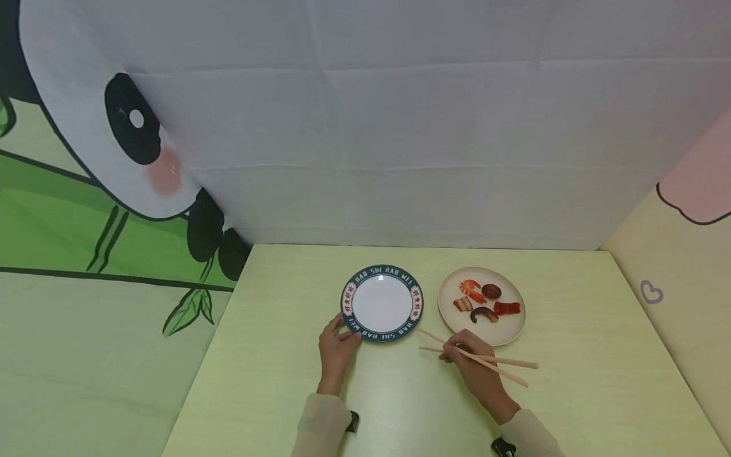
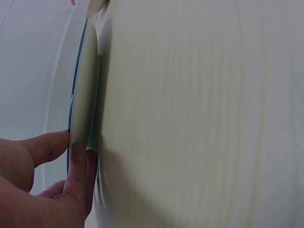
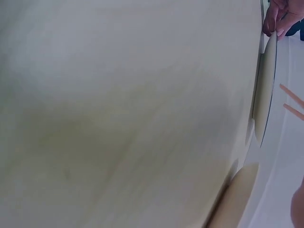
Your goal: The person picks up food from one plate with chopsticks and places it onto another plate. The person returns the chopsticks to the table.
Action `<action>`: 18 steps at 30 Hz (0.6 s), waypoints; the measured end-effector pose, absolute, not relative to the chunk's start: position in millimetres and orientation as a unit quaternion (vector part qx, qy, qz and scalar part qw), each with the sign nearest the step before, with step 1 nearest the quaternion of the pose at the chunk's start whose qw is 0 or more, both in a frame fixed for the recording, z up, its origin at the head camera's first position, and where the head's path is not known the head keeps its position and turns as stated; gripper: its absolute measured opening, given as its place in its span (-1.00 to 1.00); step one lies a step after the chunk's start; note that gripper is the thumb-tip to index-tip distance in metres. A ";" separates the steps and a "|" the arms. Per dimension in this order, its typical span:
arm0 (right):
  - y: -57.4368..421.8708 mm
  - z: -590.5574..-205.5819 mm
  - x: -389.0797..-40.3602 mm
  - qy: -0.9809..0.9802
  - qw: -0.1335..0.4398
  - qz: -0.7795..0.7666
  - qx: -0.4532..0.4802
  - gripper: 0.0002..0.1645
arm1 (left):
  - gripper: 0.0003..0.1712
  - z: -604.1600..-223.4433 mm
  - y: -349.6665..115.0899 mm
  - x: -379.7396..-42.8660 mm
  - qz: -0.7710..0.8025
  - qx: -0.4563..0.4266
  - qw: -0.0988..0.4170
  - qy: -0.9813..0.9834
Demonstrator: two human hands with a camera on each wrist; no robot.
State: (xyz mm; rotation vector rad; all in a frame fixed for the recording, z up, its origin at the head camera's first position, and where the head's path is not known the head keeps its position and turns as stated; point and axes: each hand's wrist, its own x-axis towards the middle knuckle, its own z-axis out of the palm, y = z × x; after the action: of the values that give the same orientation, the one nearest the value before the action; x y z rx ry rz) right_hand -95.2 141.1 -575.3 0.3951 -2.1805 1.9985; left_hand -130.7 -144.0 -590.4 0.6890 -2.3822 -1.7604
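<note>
My left hand (image 1: pixel 335 354) holds the near-left rim of a white plate (image 1: pixel 381 303) with a dark green lettered border. In the left wrist view, the thumb of that hand (image 2: pixel 47 185) lies on the upper edge while fingers reach beneath the plate (image 2: pixel 85 85). A pair of wooden chopsticks (image 1: pixel 514 362) is gripped in my right hand (image 1: pixel 474 363), their tips apart and pointing left toward the green-bordered plate. Only the chopsticks' tips (image 3: pixel 293 97) show in the right wrist view. Nothing is visible between them.
A cream plate (image 1: pixel 511 327) stands to the right, beyond my right hand. On it lie a shrimp (image 1: pixel 473 291), a brown round piece (image 1: pixel 491 291), a red strip (image 1: pixel 506 308), a dark curved piece (image 1: pixel 484 314) and a striped piece (image 1: pixel 463 304). A pale wall (image 1: pixel 400 203) closes off the table's back.
</note>
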 end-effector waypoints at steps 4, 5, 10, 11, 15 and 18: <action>143.2 -578.0 -95.7 -0.703 0.078 0.683 0.182 -0.79 | -0.22 -590.8 -143.8 -131.3 -0.582 0.226 0.050 -0.780; 143.6 -578.7 -95.8 -0.699 0.077 0.685 0.191 -0.75 | -0.22 -591.0 -143.8 -131.4 -0.582 0.225 0.050 -0.780; 143.6 -580.7 -95.7 -0.702 0.073 0.681 0.197 -0.71 | -0.22 -592.4 -144.1 -131.5 -0.581 0.226 0.051 -0.780; 143.3 -581.1 -95.5 -0.703 0.073 0.681 0.193 -0.73 | -0.22 -592.7 -144.2 -131.4 -0.581 0.226 0.052 -0.780; 143.1 -582.6 -94.5 -0.725 0.086 0.663 0.164 -0.86 | -0.23 -593.2 -144.6 -131.4 -0.581 0.225 0.055 -0.780; 143.8 -582.4 -93.7 -0.747 0.099 0.643 0.139 -0.87 | -0.23 -593.3 -144.8 -131.6 -0.582 0.225 0.055 -0.779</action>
State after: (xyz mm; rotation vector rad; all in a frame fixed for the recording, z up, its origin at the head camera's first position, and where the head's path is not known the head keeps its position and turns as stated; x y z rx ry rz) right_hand -93.7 143.8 -582.4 0.4111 -2.2092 1.9008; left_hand -131.6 -144.8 -593.3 0.6832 -2.3659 -1.7664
